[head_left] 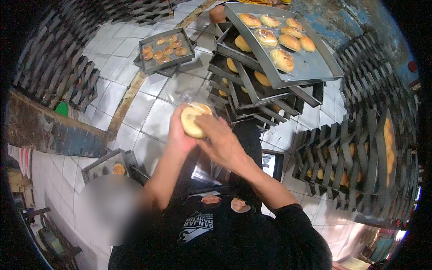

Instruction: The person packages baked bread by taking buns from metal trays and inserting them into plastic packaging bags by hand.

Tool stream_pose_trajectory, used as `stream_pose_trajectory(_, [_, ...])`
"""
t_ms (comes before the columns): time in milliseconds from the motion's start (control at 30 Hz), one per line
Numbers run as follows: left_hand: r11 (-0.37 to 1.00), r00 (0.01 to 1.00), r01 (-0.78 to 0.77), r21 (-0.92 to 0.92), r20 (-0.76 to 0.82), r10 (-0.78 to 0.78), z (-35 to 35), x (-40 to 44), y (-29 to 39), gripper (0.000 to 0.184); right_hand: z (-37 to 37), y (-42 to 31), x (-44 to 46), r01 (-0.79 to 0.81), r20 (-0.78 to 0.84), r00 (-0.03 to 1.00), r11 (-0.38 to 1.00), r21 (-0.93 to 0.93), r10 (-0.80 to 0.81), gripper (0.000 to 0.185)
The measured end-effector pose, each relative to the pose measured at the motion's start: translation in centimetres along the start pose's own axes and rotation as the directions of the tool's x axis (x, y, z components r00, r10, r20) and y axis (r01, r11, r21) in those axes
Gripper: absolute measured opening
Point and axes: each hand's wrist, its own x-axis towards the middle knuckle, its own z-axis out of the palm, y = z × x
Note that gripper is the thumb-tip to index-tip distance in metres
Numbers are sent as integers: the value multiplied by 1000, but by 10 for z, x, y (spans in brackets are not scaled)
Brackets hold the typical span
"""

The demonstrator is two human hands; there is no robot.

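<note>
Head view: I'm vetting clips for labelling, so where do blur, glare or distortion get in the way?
Head view: the right hand looks slightly smeared, perhaps by motion; head view: shiny plastic below it in the picture glares; head view: outer scene warped, corners black; head view: a round blurred patch hides part of the lower left.

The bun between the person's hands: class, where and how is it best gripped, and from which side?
Probably lightly by its curved edge, coming from the left. The bun is round, with its pale face turned toward the camera, so the edge offers a curve to cup. The left hand supports that side, while the right hand covers part of the right.
</note>
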Motion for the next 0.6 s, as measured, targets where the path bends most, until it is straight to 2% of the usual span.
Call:
stream_pose_trajectory(33, [999,997,27,24,78,-28,-6,3,9,42,-1,-9,-1,-27,125,992,999,-43,32,65])
stream_pose_trajectory(100, [985,977,-147,92,-145,159,3,6,-22,46,4,3,5,-12,68,997,974,-228,28,64])
stream_pose_trajectory(133, [965,934,-224,137,-253,252,16,2,-38,48,6,8,8,-10,43,999,948,-317,25,63])
stream_pose_trajectory(167, [968,944,-198,155,-236,231,33,-9,-41,52,0,4,13,-70,100,990,968,-240,96,62])
stream_pose_trajectory(267, [988,989,-140,65,52,137,6,-6,-5,50,0,-8,12,-50,148,988,998,-28,54,65])
stream_pose_trajectory(300, [958,970,-229,173,-40,239,-4,5,-11,51,8,1,11,-30,145,989,996,-78,41,66])
stream_pose_trajectory(367, [875,917,-352,333,-66,393,20,2,-50,50,6,16,17,10,115,993,954,-300,26,65])
stream_pose_trajectory(433, [825,888,-400,399,-56,457,40,-2,-49,43,-3,18,22,79,88,995,885,-458,-43,65])
stream_pose_trajectory(533, [970,965,-242,-16,98,242,13,21,2,41,-11,7,26,100,92,993,947,-305,-76,68])
stream_pose_trajectory(567, [970,970,-243,19,24,243,12,32,-10,39,-2,19,29,96,113,992,910,-404,-54,67])
stream_pose_trajectory(600, [949,950,-304,87,-41,309,18,37,-27,37,-8,19,36,38,169,985,899,-437,40,67])
